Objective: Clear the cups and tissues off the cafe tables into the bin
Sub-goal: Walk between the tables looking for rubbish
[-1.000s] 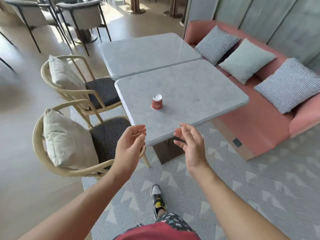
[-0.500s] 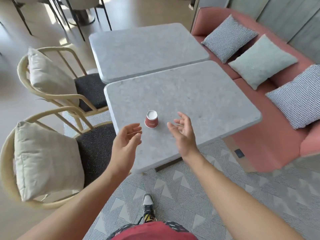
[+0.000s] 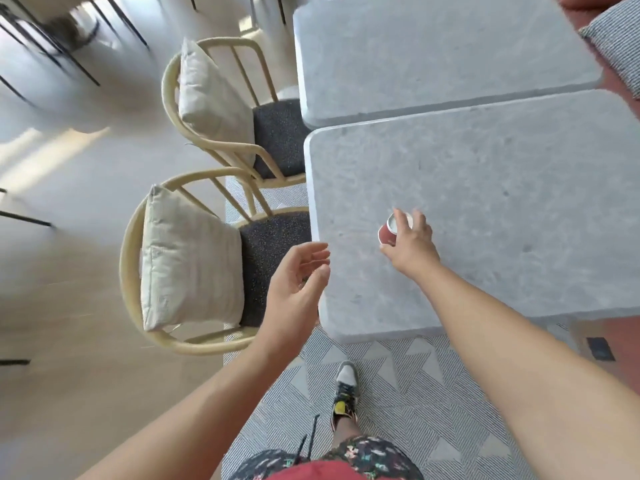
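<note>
The red paper cup (image 3: 388,233) is found upside down on the near table (image 3: 519,202), with the fingers and thumb of the right hand (image 3: 410,245) curled round it. It is judged light and easily crushed, so its sides should be held gently. The left hand (image 3: 294,289) is seen empty, fingers loosely spread. No bin or tissues are seen, and the cup's far side is hidden.

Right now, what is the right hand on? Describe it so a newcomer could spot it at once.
Find the nearer grey stone table, the one closest to the person. Towards its left side stands a small red paper cup, white end up, with the right hand curled round it. Nothing else in view sits on that tabletop.
</note>
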Demonstrator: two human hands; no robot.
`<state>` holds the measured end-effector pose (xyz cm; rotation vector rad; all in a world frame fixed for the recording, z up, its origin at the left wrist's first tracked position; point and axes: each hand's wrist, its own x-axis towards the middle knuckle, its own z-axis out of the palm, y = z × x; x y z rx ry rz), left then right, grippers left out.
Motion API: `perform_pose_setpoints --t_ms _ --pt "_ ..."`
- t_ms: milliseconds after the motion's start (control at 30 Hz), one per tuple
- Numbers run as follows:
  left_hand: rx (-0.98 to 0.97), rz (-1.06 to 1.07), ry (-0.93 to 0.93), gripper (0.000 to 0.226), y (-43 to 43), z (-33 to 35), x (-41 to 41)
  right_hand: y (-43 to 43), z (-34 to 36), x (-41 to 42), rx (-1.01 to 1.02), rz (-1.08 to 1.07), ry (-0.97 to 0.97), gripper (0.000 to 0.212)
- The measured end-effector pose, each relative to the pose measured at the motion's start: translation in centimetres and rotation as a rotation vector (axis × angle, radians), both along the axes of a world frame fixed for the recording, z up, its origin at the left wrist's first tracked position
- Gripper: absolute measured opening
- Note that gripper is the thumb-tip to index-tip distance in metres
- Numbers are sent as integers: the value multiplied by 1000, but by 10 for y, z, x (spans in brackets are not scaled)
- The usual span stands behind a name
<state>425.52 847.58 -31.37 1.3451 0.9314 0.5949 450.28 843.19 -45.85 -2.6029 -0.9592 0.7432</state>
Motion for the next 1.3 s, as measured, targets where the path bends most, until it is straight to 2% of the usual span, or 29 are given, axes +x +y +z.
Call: perform_pose_setpoints --t_ms 133,267,600,700,867,1067,1300 --pt "13 44 34 27 4 0 -11 10 -20 -1 84 -30 -51 67" --pt "0 108 40 28 5 1 -21 12 -8 -12 241 -74 -16 53" --pt "-11 178 -82 28 -1 18 -43 -19 117 -82 750 -130 175 67" --pt "-10 218 -110 28 -2 22 -57 -15 146 -110 832 -107 256 61" --pt "22 372 -134 23 2 32 -112 14 172 -176 818 145 422 61" --pt "54 702 -149 27 -16 42 -226 48 187 -296 700 503 679 58" --pt "128 1112 -157 29 -87 57 -384 38 199 -472 616 824 733 62"
